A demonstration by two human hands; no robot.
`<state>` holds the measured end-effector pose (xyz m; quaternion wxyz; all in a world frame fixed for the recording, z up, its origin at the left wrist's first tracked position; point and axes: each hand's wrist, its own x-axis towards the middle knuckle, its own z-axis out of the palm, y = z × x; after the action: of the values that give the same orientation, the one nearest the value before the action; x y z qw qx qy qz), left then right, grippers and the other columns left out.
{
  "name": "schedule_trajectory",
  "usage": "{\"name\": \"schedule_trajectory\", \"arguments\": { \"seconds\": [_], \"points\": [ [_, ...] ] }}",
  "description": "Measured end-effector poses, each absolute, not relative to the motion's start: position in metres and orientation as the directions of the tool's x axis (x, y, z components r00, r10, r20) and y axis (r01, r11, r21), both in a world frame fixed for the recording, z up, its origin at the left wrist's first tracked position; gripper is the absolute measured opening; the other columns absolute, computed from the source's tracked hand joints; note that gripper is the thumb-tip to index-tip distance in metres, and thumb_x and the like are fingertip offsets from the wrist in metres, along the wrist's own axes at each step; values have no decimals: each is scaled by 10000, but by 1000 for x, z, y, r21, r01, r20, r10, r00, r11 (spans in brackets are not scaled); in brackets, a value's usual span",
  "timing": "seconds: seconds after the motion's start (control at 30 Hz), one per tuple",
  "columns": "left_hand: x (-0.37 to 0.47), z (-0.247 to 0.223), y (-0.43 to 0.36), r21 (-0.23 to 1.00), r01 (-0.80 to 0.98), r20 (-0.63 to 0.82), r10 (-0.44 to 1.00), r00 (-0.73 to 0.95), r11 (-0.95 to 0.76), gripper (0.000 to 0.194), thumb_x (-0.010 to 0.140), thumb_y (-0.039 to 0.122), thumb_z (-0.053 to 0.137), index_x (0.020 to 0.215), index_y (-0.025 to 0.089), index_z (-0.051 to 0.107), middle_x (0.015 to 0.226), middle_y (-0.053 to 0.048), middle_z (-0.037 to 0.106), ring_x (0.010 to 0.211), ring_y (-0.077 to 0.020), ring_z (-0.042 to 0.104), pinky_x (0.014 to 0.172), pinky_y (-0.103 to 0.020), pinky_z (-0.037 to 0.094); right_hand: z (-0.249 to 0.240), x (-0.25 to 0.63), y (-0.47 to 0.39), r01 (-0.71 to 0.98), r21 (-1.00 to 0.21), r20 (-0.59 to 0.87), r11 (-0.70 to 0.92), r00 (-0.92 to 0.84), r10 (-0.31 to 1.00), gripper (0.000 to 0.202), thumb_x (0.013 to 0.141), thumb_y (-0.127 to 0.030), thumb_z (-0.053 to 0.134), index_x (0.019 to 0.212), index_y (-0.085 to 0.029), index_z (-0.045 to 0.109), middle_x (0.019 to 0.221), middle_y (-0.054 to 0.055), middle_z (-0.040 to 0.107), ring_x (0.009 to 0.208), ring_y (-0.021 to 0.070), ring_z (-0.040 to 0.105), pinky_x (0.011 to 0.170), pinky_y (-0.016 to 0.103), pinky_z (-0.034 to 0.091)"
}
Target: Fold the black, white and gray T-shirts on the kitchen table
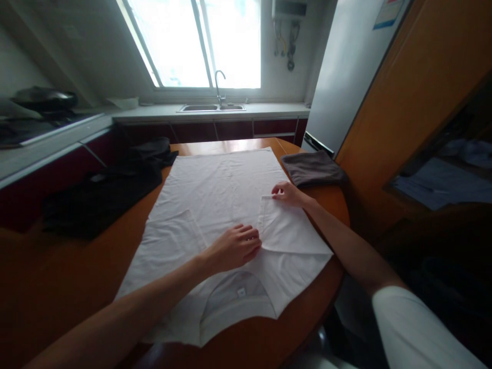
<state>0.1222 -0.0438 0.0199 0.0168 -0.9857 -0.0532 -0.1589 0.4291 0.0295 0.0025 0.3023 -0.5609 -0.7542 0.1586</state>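
A white T-shirt (226, 189) lies spread on the wooden table, its neckline toward me and its bottom hem at the far side. Both sleeves are folded inward over the body. My left hand (236, 246) is closed, its curled fingertips gripping the near end of the right-side sleeve's hem just above the collar. At the far corner of that same sleeve (286, 225), my right hand (287, 193) pinches the fabric between thumb and fingers. The left-side sleeve (175, 230) lies flat with no hand on it.
A folded dark grey garment (313, 168) rests at the table's right edge. Black clothing (115, 189) is heaped on the left. Beyond the wooden table (336, 205) are a counter with a sink (200, 108), a stove with a pan (44, 97), and a fridge (342, 72).
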Motion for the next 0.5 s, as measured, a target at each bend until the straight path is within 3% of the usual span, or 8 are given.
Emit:
{"name": "schedule_trajectory", "arguments": {
  "seconds": [0.17,0.3,0.4,0.5],
  "points": [
    [119,43,-42,206,126,342,192,920,-970,211,1026,248,509,1004,200,713,952,-62,693,882,-166,648,846,-300,483,9,447,29,712,-648,412,271,29,911,217,896,-265,591,975,-143,751,978,97,751,837,188,641,788,290,480],
    [98,96,-28,455,222,390,416,821,-863,287,1048,327,478,1083,197,731,1061,-83,713,930,-172,677,817,-273,522,14,458,28,682,-687,509,249,207,836,267,886,-261,538,1005,-138,743,1033,114,754,925,222,660,842,323,490],
    [69,130,-10,528,358,412,600,685,-770,385,1017,480,499,1056,190,751,1084,-97,726,971,-214,684,804,-299,551,17,453,25,664,-699,541,265,249,803,265,851,-226,516,967,-143,740,985,105,755,914,225,668,821,326,497],
    [36,132,12,548,483,387,719,578,-683,471,966,592,523,1047,191,756,1087,-100,741,1006,-236,682,800,-300,556,21,443,19,670,-682,564,294,226,794,259,820,-181,496,912,-159,737,938,81,755,898,214,671,797,313,493]
  ]
}}
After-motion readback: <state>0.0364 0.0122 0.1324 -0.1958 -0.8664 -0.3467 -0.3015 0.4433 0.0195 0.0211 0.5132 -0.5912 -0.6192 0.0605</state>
